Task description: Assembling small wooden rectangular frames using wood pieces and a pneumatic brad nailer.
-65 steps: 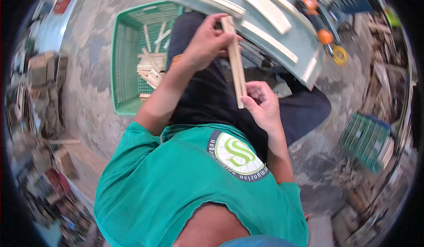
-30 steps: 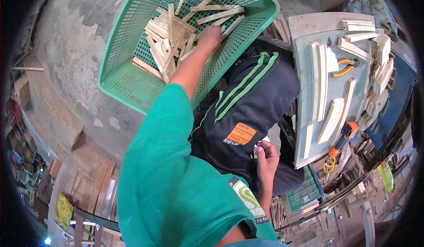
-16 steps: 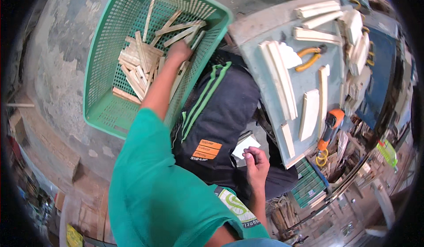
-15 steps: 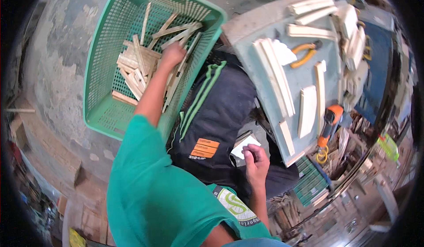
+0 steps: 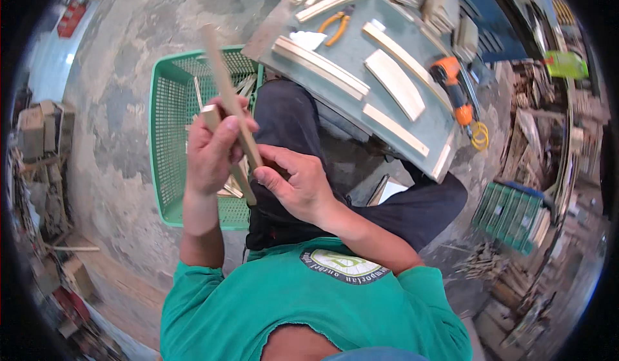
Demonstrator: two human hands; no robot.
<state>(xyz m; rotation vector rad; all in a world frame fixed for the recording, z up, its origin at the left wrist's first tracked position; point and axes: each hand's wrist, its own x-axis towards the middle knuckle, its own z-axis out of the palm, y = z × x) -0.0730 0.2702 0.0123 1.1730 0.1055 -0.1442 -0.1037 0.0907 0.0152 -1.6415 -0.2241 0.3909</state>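
My left hand (image 5: 214,149) is closed around two narrow wooden strips, raised in front of my chest. The longer wooden strip (image 5: 222,70) slants up and away past my fingers. A shorter wooden strip (image 5: 242,183) crosses my palm, and its lower end points toward my lap. With thumb and fingers, my right hand (image 5: 300,183) pinches the lower end of the longer strip. Beyond and below my left hand stands a green plastic basket (image 5: 157,167) with more wooden strips in it, partly hidden by my hands and forearm.
At the right, a grey-blue work table (image 5: 348,119) bears pale wooden pieces (image 5: 394,83), orange-handled pliers (image 5: 335,28) and an orange-and-black power tool (image 5: 453,87). A green crate (image 5: 506,216) sits on the floor at right, near scrap wood. Boxes (image 5: 40,129) line the left side.
My left hand has come out of the basket with wooden strips in it. My right hand has moved up from my lap to grip a strip. The view has shifted.
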